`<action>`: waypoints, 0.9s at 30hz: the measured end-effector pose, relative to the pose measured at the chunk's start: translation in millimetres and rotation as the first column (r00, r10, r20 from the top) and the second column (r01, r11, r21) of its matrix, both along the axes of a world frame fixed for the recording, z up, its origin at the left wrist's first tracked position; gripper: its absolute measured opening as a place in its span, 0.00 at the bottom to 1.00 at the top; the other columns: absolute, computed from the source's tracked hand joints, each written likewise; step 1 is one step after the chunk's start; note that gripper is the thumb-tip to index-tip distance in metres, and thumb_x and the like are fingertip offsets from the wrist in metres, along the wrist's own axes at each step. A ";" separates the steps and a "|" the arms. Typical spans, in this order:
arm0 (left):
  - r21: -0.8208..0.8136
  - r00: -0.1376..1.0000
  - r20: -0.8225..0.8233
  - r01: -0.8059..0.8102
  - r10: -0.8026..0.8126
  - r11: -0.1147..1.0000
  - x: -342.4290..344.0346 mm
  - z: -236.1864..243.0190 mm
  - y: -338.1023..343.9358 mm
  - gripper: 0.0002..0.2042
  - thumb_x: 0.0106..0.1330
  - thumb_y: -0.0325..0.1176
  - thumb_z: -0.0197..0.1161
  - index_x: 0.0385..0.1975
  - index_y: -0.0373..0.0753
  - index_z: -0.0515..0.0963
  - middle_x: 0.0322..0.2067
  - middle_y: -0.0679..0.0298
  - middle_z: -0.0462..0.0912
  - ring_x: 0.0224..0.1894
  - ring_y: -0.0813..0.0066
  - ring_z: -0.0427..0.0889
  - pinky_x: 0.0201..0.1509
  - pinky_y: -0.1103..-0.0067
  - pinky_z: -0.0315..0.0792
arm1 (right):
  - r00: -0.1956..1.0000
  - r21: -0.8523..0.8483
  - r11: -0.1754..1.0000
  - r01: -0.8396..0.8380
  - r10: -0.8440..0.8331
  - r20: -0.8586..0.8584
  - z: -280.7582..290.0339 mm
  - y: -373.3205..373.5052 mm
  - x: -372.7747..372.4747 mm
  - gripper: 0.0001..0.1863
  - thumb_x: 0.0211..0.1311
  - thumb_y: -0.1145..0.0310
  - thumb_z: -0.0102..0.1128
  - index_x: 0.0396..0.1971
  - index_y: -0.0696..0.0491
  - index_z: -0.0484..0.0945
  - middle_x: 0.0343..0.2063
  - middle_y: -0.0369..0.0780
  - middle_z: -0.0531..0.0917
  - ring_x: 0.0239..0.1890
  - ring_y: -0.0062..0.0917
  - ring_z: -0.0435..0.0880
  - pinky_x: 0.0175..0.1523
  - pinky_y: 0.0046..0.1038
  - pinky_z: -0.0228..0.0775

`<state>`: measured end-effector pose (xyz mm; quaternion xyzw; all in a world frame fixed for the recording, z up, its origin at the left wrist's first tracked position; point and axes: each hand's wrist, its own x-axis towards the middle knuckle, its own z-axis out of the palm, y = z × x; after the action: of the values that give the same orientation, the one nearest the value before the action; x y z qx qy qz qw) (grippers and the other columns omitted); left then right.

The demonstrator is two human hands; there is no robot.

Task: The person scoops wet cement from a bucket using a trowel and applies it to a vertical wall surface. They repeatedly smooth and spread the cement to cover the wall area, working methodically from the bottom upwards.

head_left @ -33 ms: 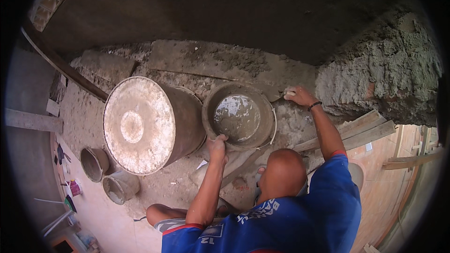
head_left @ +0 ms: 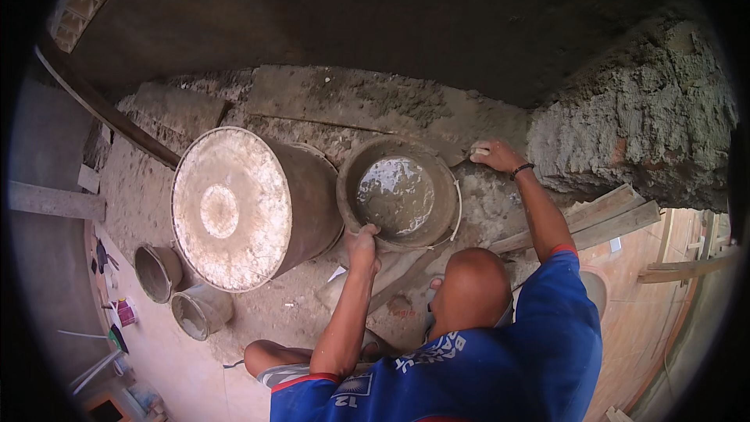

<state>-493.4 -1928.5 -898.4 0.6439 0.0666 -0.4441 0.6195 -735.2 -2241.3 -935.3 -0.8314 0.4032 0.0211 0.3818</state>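
Observation:
A round mortar bucket (head_left: 351,187) stands in the middle, with wet grey mix (head_left: 394,211) inside and a thin pale handle hanging at its right side. My left hand (head_left: 362,246) is closed on the near rim, thumb over the edge. To the right of the bucket, my right hand (head_left: 492,155) is closed around the handle of what looks like a trowel; its flat grey blade (head_left: 447,153) lies beside the far right rim. The fingers hide most of the handle. A dark band circles my right wrist.
A large upturned drum (head_left: 230,207) stands left of the bucket. Two small pails (head_left: 158,273) lie nearer at left. Wooden planks (head_left: 586,223) rest at right, below a rough mortared wall (head_left: 633,125). A flat board (head_left: 336,98) lies beyond the bucket. My knee (head_left: 473,289) rises close by.
My right hand has turned slightly and shifted a little to the left and up. My left hand stays on the rim, and the bucket has not moved.

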 end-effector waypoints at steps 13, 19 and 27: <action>0.036 0.998 0.044 -0.039 0.038 0.999 -3.1 26.5 -7.1 0.25 0.48 0.20 0.56 0.51 0.29 0.68 0.40 0.57 0.76 0.40 0.66 0.76 0.43 0.76 0.72 | 0.976 -0.261 0.956 -0.131 0.079 -0.202 15.3 -52.6 62.0 0.24 0.57 0.46 0.56 0.48 0.46 0.80 0.44 0.48 0.81 0.49 0.45 0.77 0.54 0.44 0.69; 0.000 0.994 0.091 -0.066 0.066 0.998 -7.5 20.1 -10.3 0.23 0.49 0.19 0.55 0.50 0.29 0.69 0.40 0.58 0.78 0.39 0.67 0.79 0.40 0.74 0.75 | 0.985 -0.382 0.922 -0.068 0.000 -0.175 -17.0 -88.2 82.4 0.23 0.58 0.48 0.55 0.47 0.46 0.80 0.43 0.48 0.82 0.48 0.45 0.78 0.54 0.44 0.70; -0.050 0.999 0.023 -0.038 0.039 0.998 -4.8 6.4 -8.1 0.21 0.51 0.20 0.54 0.48 0.30 0.71 0.38 0.57 0.79 0.35 0.67 0.79 0.36 0.74 0.76 | 0.995 -0.489 0.872 0.024 -0.069 -0.073 -21.0 -85.2 97.3 0.24 0.58 0.49 0.56 0.47 0.49 0.79 0.42 0.47 0.82 0.47 0.44 0.78 0.54 0.43 0.69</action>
<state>-498.2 -1936.6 -892.0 0.6322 0.0608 -0.4258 0.6444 -637.8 -2326.5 -956.4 -0.8889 0.4321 -0.0536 0.1422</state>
